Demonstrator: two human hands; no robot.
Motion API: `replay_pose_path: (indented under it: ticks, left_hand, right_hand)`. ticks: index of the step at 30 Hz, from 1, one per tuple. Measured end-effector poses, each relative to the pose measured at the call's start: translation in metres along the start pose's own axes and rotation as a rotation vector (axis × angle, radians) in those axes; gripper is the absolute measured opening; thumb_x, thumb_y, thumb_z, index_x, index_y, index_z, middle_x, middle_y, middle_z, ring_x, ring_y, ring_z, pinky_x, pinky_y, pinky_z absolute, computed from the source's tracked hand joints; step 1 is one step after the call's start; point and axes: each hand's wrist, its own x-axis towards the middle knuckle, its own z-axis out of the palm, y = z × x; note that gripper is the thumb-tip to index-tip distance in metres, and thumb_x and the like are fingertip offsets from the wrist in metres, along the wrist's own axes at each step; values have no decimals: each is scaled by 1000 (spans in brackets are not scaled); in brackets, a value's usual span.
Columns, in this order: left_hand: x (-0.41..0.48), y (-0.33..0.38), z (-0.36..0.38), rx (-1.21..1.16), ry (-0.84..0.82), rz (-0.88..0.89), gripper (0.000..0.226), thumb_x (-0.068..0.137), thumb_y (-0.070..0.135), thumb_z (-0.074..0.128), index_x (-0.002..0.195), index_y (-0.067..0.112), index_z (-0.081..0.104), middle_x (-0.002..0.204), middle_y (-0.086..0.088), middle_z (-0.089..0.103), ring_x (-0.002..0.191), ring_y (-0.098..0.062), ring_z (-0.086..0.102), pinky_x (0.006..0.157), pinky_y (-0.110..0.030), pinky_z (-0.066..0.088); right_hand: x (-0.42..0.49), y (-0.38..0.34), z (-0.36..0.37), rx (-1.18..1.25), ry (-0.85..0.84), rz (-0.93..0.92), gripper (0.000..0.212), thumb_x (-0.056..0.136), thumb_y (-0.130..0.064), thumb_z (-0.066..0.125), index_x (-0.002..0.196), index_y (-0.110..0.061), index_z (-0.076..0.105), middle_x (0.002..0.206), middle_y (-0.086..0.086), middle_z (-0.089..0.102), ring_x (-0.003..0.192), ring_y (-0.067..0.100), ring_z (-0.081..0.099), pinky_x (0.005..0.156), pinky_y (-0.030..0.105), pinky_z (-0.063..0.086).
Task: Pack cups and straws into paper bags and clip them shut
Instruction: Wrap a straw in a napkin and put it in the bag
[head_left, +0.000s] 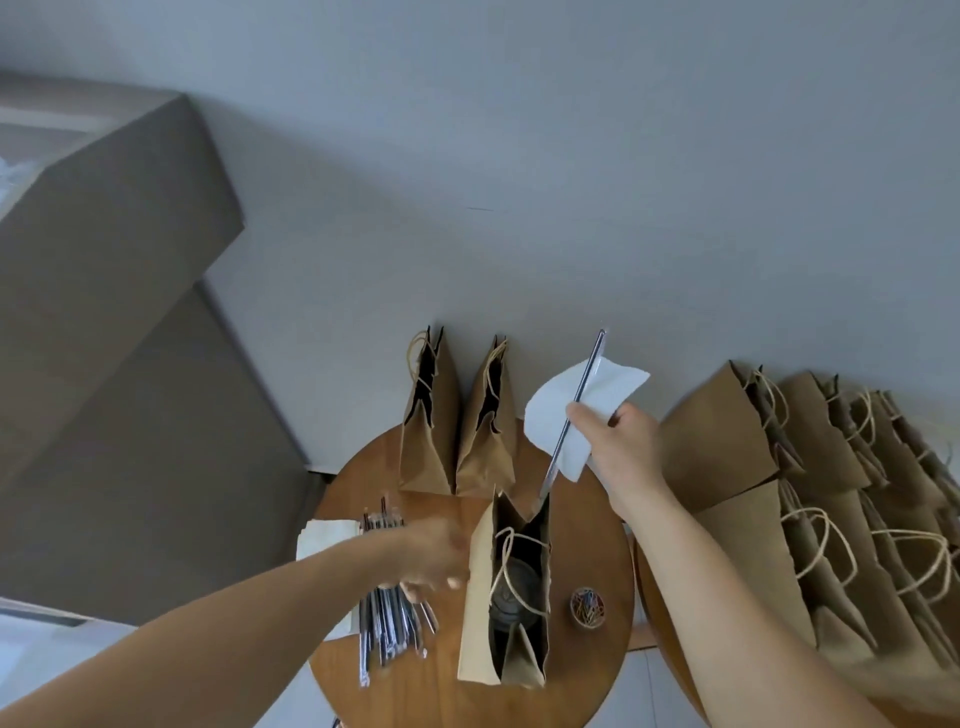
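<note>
One straw (584, 379) plus napkin (545, 421) pinched in my right grip (631, 441): reckon light, flimsy, hold mid-length. Bag (478, 597) just below. Left grip (431, 556) blurred, can't tell.

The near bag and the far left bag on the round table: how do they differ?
The near bag gapes wide and shows a cup inside; the far left bag opens only a narrow slit, contents hidden. The straw in the right hand reaches the near bag's mouth; no hand is at the far left bag. Both are brown paper with twine handles, standing upright.
</note>
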Motion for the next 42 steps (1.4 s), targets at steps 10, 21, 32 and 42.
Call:
replay_pose_path:
  ticks: [10,21,32,42]
  left_hand:
    - [19,6,53,23,227,-26,34,90,43,57,96,10,63,83,-9,72,74,-23,73,75,-36,62]
    - [-6,-7,44,-513,95,-60,17,92,3,46,88,-3,61,82,-25,73,58,-26,71,58,-35,60]
    - [-4,-22,43,-452,58,-52,23,94,12,51,102,-5,66,85,-21,74,69,-26,73,69,-32,62]
    - [0,-31,43,-416,95,-50,26,96,14,49,102,-3,66,89,-21,74,59,-16,70,60,-23,60]
  right_hand:
    - [-25,46,55,-511,-16,-72,24,95,-43,58,100,-19,63,91,-10,65,65,4,59,49,10,45]
    - [-86,80,46,-877,-500,11,25,95,-25,58,72,-25,47,69,-12,50,57,2,47,48,12,31]
    - [-59,129,78,-1132,-600,258,19,94,-11,56,83,-25,49,78,-7,55,67,8,52,65,25,44]
    - [-38,160,92,-1127,-678,408,14,94,-19,54,81,-25,53,84,-4,57,77,14,54,75,31,46]
